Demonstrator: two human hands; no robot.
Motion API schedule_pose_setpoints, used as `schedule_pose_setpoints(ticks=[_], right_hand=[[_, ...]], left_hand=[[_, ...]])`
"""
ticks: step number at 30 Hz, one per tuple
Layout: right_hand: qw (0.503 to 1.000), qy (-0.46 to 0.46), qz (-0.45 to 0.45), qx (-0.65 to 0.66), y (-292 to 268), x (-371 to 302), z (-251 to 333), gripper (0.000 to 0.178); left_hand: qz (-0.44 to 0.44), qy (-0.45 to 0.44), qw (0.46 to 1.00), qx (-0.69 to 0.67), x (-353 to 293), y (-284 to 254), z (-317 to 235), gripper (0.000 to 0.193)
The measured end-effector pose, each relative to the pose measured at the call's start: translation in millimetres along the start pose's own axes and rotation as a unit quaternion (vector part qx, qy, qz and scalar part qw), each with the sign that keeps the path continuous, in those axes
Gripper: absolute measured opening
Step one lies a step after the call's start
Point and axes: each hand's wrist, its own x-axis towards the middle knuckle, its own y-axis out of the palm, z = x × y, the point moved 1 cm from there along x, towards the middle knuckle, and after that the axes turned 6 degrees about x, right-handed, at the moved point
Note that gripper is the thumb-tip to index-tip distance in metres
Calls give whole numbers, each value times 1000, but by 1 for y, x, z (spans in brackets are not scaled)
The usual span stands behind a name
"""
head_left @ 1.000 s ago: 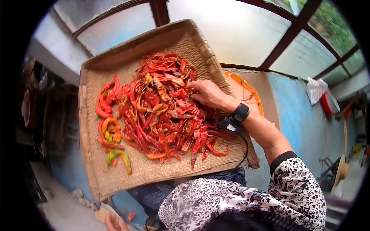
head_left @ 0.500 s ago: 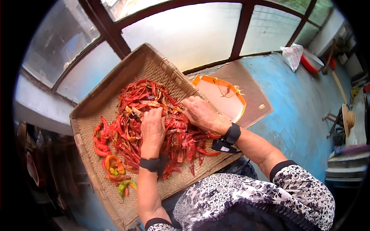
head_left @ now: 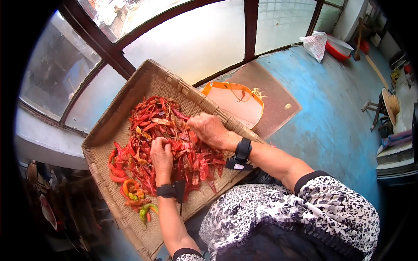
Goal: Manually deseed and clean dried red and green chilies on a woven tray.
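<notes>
Generally, wrinkled, dried red peppers (head_left: pixel 183 145), left of frame centre, should handle as light and brittle; pinch stems gently. Left hand (head_left: pixel 161 155), right hand (head_left: pixel 209 129): fingers curled, grasp indeterminable.

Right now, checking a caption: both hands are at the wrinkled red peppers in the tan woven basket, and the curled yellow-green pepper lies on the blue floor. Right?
Not quite: the head view shows the curled yellow-green pepper lying inside the tan woven basket.
</notes>
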Motion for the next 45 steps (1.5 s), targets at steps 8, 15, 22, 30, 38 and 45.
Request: schedule_pose_setpoints(ticks=[8, 15, 22, 30, 38, 45], right_hand=[[958, -11, -214, 190, -84, 17, -7, 8], [976, 129, -99, -148, -107, 4, -73, 15], [944, 16, 50, 325, -38, 7, 34, 33], [989, -6, 55, 137, -38, -11, 17, 15], [988, 96, -35, -118, -101, -30, -56, 53], [940, 172, 172, 238, -88, -74, -59, 76]], left_hand=[[-108, -95, 973, -181, -8, -16, 18, 16], [-83, -189, 883, -421, -10, -39, -11, 24], [35, -154, 749, -644, -12, -20, -41, 18], [47, -191, 781, -592, -26, -16, -50, 17], [96, 244, 965, -16, -68, -26, -90, 35], [55, 225, 955, 184, -80, 7, -67, 35]])
